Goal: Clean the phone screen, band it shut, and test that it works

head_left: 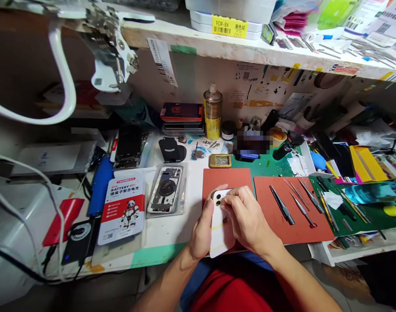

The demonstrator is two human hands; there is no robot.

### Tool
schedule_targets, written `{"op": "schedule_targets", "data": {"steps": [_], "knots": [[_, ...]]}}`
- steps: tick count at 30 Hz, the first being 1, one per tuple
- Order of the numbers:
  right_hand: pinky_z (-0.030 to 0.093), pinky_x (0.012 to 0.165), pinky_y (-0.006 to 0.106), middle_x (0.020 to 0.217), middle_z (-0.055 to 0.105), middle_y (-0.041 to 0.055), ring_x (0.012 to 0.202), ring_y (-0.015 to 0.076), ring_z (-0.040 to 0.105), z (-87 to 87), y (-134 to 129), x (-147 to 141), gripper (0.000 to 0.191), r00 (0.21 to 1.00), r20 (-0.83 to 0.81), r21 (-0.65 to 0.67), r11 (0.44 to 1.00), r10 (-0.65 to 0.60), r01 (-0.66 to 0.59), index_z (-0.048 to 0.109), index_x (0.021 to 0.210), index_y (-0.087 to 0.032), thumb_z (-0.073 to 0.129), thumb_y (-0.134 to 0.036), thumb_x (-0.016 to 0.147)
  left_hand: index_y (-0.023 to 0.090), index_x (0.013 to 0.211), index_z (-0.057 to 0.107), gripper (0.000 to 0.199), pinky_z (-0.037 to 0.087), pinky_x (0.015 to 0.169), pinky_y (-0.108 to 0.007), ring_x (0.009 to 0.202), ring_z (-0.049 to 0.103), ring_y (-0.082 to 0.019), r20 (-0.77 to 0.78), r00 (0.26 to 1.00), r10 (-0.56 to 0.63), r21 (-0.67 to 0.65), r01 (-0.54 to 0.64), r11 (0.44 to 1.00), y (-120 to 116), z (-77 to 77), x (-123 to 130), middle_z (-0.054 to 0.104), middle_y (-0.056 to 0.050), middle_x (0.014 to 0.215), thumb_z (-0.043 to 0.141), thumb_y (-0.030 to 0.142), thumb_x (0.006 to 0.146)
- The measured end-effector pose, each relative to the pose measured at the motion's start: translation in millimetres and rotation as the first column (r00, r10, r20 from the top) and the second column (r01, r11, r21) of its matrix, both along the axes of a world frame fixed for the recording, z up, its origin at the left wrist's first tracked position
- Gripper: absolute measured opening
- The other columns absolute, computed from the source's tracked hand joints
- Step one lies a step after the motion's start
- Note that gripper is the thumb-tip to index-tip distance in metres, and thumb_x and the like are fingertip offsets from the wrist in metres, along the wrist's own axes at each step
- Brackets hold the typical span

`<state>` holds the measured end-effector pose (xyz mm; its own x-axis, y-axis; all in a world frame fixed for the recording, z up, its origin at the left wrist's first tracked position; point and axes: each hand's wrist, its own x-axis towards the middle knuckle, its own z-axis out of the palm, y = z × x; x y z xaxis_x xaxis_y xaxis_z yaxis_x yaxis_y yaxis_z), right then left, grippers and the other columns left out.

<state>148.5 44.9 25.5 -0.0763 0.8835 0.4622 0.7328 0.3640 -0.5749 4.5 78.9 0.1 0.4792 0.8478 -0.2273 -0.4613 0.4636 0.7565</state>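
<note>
A white smartphone (221,229) is held back side up above the front edge of the bench, tilted, with its dual camera at the top left corner. My left hand (201,229) grips it along its left edge. Beside the camera, the bent fingers of my right hand (246,212) are pinched together against the phone's back; whatever sits between those fingertips is hidden. Yellowish strips cross the phone's back. Under and behind the phone lies a reddish-brown mat (227,175).
A second mat (266,229) on the right carries tweezers (281,206) and screwdrivers (303,210). To the left are an opened phone housing (165,190) and a battery package (121,210). A spray can (213,112) stands at the back, below an overhanging shelf (198,47).
</note>
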Motion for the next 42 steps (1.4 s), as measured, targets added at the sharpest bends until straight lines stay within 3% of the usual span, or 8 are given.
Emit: {"op": "schedule_targets", "data": {"steps": [3,8,12,17,22,29,36,42], "knots": [[0.050,0.074,0.036,0.097,0.059,0.0086,0.087,0.0229,0.055,5.1,4,0,0.015,1.000,-0.009,0.030,0.999,-0.016,0.016,0.058,0.103,-0.021,0.046,-0.013,0.108,0.026,0.137,0.070,0.046,0.035,0.124,-0.042,0.146,0.051,-0.031,-0.009,1.000,-0.005,0.006,0.006,1.000,0,0.0,0,0.067,-0.006,0.147,0.055,0.056,0.105],[0.053,0.074,0.033,0.097,0.059,0.0083,0.088,0.0216,0.058,9.6,1,-2,0.015,0.982,-0.081,0.088,0.980,-0.173,0.180,0.061,0.109,-0.020,0.050,-0.009,0.106,0.026,0.142,0.066,0.049,0.043,0.117,-0.042,0.138,0.058,-0.031,0.034,0.999,-0.015,-0.107,0.018,0.994,0,-2.3,0,0.072,-0.007,0.138,0.056,0.056,0.105],[0.055,0.079,0.035,0.100,0.061,0.0077,0.091,0.0217,0.061,8.9,-9,0,0.016,0.963,-0.127,0.058,0.967,-0.238,0.247,0.063,0.114,-0.021,0.058,-0.010,0.104,0.027,0.147,0.061,0.047,0.049,0.109,-0.041,0.128,0.065,-0.030,0.089,0.995,-0.033,-0.198,0.050,0.979,1,-2.9,-3,0.075,-0.006,0.131,0.055,0.048,0.105],[0.055,0.084,0.039,0.107,0.065,0.0089,0.099,0.0236,0.062,8.1,-14,2,0.015,0.929,-0.239,-0.022,0.958,-0.283,0.286,0.063,0.116,-0.022,0.063,-0.015,0.103,0.025,0.140,0.064,0.045,0.054,0.096,-0.037,0.116,0.071,-0.029,0.011,1.000,-0.027,-0.164,0.028,0.986,1,0.1,-4,0.075,-0.008,0.131,0.059,0.050,0.103],[0.054,0.084,0.038,0.106,0.067,0.0074,0.098,0.0225,0.063,7.5,-15,2,0.014,0.907,-0.300,-0.072,0.955,-0.297,0.289,0.064,0.117,-0.023,0.065,-0.018,0.103,0.026,0.140,0.063,0.048,0.055,0.093,-0.038,0.111,0.072,-0.029,-0.045,0.998,-0.039,-0.165,0.031,0.986,0,2.9,-4,0.076,-0.008,0.130,0.060,0.056,0.103],[0.053,0.084,0.038,0.104,0.070,0.0067,0.097,0.0218,0.063,8.0,-17,2,0.013,0.900,-0.322,-0.095,0.956,-0.293,0.278,0.067,0.116,-0.023,0.065,-0.018,0.104,0.024,0.151,0.058,0.055,0.056,0.088,-0.036,0.108,0.074,-0.029,0.085,0.996,-0.031,-0.222,0.049,0.974,-1,9.7,-4,0.078,-0.008,0.126,0.057,0.041,0.099],[0.054,0.082,0.038,0.104,0.071,0.0075,0.097,0.0227,0.063,7.3,-16,1,0.013,0.898,-0.331,-0.104,0.957,-0.290,0.271,0.068,0.116,-0.024,0.064,-0.020,0.105,0.024,0.134,0.070,0.039,0.054,0.094,-0.032,0.111,0.072,-0.025,0.094,0.995,-0.018,-0.181,0.035,0.983,0,6.9,-4,0.078,-0.006,0.123,0.059,0.043,0.102],[0.054,0.083,0.038,0.105,0.072,0.0074,0.096,0.0224,0.064,7.1,-16,0,0.013,0.882,-0.366,-0.130,0.955,-0.297,0.268,0.070,0.115,-0.024,0.065,-0.022,0.104,0.024,0.133,0.070,0.038,0.055,0.096,-0.035,0.113,0.072,-0.027,0.095,0.995,-0.011,-0.193,0.030,0.981,-1,5.9,-6,0.078,-0.006,0.123,0.061,0.043,0.101]]}}
